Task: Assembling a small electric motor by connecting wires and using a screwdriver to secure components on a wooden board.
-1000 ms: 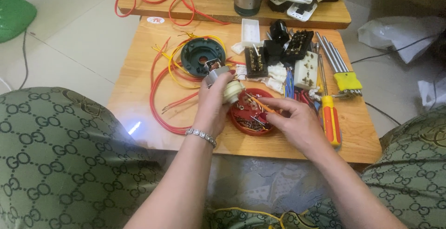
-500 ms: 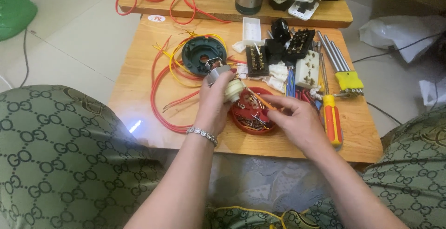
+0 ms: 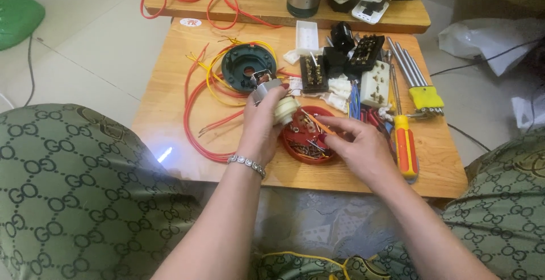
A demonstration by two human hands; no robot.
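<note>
our left hand [image 3: 262, 122] is gripping a small motor [image 3: 276, 99], fingers curled shut around it; our right hand [image 3: 353, 143] is pinching a thin orange piece [image 3: 314, 119] over the red dish [image 3: 290, 146] just below our fingertips.

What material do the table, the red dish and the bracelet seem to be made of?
Table: wood or wood-look laminate, glossy; grain shows and a light glares off it. Red dish: probably plastic, smooth uniform colour. Bracelet on the left wrist: silvery metal links, perhaps with stones; they glint.
</note>
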